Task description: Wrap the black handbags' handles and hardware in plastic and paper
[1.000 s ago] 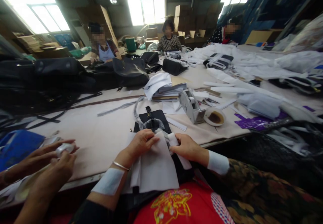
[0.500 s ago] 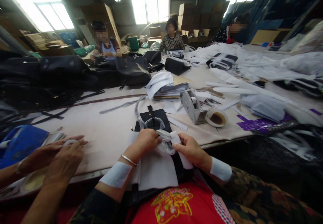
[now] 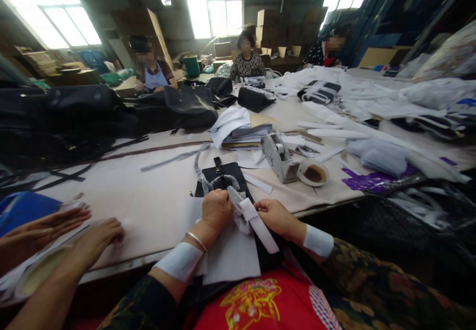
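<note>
A black bag (image 3: pixel 242 177) lies at the table's front edge, with white paper sheets (image 3: pixel 232 258) over its near part. My left hand (image 3: pixel 216 208) is closed around a handle wrapped in clear plastic (image 3: pixel 235 197). Pinched in the fingers of my right hand (image 3: pixel 277 217) is a white foam strip (image 3: pixel 265 232), folded around the wrapped handle just right of my left hand. The strip's free end hangs down to the right. A second plastic-wrapped loop (image 3: pixel 198 164) stands up behind my left hand.
Beyond the bag sit a paper stack (image 3: pixel 243 134), a tape dispenser (image 3: pixel 279 159) and a bowl of brown paste (image 3: pixel 313 173). Black bags (image 3: pixel 189 107) fill the far left. At left, a co-worker's hands (image 3: pixel 92 243) work beside a blue container (image 3: pixel 26 213). Several people sit across the table.
The white strip now wraps the handle with its end hanging down, and my right fingers have shifted along it. The co-worker's hands at left have moved apart. The view has shifted slightly.
</note>
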`<action>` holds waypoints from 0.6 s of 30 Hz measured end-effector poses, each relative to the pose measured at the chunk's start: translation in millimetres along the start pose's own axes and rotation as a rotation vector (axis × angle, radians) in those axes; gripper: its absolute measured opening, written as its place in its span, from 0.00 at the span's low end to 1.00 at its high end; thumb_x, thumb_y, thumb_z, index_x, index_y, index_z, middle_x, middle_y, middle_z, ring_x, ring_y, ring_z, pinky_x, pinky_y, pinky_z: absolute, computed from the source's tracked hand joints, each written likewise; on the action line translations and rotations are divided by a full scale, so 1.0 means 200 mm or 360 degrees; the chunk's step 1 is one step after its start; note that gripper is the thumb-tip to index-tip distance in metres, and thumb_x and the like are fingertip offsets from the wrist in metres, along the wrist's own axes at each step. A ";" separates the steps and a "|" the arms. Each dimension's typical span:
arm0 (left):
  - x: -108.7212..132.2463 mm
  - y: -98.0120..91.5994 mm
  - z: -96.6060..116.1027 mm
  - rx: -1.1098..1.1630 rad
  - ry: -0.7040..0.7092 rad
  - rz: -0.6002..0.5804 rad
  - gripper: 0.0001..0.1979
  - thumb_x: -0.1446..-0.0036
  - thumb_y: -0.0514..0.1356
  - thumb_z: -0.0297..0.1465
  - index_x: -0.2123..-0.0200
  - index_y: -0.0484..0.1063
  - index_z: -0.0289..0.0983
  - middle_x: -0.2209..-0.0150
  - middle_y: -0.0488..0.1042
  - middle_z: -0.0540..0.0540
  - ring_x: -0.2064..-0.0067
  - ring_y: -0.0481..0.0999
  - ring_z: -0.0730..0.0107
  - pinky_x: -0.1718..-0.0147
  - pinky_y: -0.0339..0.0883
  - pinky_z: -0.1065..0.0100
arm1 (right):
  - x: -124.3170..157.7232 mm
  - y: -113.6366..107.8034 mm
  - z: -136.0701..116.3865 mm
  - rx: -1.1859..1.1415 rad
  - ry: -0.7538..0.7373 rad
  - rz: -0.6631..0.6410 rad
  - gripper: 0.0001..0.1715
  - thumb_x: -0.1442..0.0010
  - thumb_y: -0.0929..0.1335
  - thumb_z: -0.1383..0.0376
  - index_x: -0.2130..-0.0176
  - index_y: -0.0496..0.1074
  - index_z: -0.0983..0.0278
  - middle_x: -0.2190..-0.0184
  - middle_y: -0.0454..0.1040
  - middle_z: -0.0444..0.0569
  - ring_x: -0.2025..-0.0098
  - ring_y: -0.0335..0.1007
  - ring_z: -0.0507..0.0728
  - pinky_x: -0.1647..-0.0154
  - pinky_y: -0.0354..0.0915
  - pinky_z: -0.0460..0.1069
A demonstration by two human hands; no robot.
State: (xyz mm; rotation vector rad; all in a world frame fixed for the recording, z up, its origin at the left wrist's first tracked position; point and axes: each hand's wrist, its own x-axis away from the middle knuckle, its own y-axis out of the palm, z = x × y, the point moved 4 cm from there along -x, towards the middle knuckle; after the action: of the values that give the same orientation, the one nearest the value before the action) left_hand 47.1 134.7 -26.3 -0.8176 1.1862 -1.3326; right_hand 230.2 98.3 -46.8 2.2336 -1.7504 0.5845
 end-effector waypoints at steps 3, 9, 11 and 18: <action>0.00 0.00 0.00 0.0015 0.0011 0.0010 0.17 0.35 0.53 0.35 0.67 0.80 0.37 0.68 0.78 0.40 0.65 0.76 0.60 0.65 0.61 0.64 | -0.03 0.03 0.00 0.0262 0.0011 -0.0091 0.13 0.54 0.75 0.60 0.70 0.77 0.67 0.79 0.77 0.46 0.79 0.68 0.52 0.80 0.62 0.43; 0.01 -0.01 0.00 0.0017 0.0043 0.0033 0.18 0.35 0.53 0.37 0.69 0.80 0.38 0.70 0.77 0.41 0.66 0.75 0.62 0.67 0.60 0.65 | -0.06 0.04 0.00 0.0410 0.0211 -0.0249 0.12 0.56 0.74 0.60 0.80 0.73 0.64 0.88 0.69 0.45 0.88 0.60 0.51 0.89 0.54 0.44; 0.01 -0.01 0.00 0.0014 0.0060 0.0040 0.20 0.34 0.52 0.40 0.70 0.79 0.37 0.70 0.77 0.41 0.67 0.74 0.62 0.67 0.60 0.65 | -0.06 0.05 0.00 0.0442 0.0219 -0.0277 0.11 0.56 0.74 0.60 0.80 0.73 0.64 0.88 0.68 0.44 0.88 0.58 0.51 0.89 0.53 0.44; 0.00 -0.05 0.01 -0.0021 0.0119 0.0004 0.16 0.37 0.55 0.36 0.72 0.76 0.36 0.69 0.75 0.40 0.65 0.73 0.59 0.63 0.63 0.62 | -0.09 0.03 -0.06 0.0768 -0.0099 -0.0102 0.14 0.51 0.72 0.58 0.79 0.72 0.66 0.84 0.68 0.44 0.80 0.61 0.51 0.81 0.55 0.45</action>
State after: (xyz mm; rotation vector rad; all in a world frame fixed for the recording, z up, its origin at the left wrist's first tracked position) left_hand 46.2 133.0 -15.8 -0.7816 1.2552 -1.3647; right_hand 219.1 117.0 -45.2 2.6330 -1.6963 1.0245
